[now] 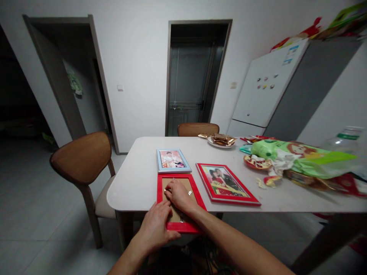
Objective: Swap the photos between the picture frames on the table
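A red picture frame lies face down at the table's front edge, its near end jutting past it. Its brown backing board shows small metal clips, one of them at the right side. My left hand grips the frame's left side near the front corner, thumb at the near edge. Across the backing reaches my right hand, fingers bunched at the board's left edge by a small shiny piece; the fingertips hide what they pinch. A light blue picture frame lies face up just beyond, and another red picture frame face up to the right.
On the right of the white table are a plate of wrapped snacks, an opened pomegranate, peel scraps and a green plastic package. Chairs stand at the left and far side.
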`<state>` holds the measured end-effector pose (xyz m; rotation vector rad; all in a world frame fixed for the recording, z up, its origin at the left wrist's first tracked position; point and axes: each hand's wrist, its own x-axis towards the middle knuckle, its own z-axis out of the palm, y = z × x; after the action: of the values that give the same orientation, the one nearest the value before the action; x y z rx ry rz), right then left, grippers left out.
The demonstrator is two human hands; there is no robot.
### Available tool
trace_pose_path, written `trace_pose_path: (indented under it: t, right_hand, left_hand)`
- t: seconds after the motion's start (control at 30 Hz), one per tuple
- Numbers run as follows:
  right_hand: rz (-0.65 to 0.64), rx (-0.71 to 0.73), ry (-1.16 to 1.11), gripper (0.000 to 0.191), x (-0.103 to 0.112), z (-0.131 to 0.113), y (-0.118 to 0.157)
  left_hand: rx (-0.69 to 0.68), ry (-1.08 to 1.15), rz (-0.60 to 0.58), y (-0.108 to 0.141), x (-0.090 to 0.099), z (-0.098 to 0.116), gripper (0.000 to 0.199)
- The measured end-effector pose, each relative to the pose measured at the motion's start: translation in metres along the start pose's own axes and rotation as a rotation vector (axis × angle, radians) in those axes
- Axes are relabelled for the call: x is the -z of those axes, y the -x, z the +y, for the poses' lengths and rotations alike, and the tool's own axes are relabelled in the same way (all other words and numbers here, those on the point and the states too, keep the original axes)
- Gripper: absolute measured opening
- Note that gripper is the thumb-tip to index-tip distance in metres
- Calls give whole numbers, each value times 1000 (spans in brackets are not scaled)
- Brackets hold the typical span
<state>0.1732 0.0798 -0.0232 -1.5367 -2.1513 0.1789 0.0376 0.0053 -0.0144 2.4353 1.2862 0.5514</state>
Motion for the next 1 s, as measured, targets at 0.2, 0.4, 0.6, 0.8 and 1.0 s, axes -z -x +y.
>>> trace_pose_path:
  t: [0.2, 0.4, 0.6, 0.8, 1.0]
  right_hand:
    - [51, -132, 110, 25, 6, 23, -3]
    - [13, -212, 178, 29, 3, 30, -11]
    - [-5, -170, 121, 35, 9, 27, -6]
    - [-146, 120, -111, 34, 42, 29, 35]
    - [-338, 164, -153, 28, 57, 24, 62]
  left_hand:
    - [13, 15, 23, 2, -3, -1, 58]
    - [28, -18, -4, -1, -6, -3, 59]
    - [44, -27, -12, -1, -6, -2, 58]
    - [36, -10, -9, -1, -7, -3, 55]
    - [41, -35, -11, -1, -10, -5, 57]
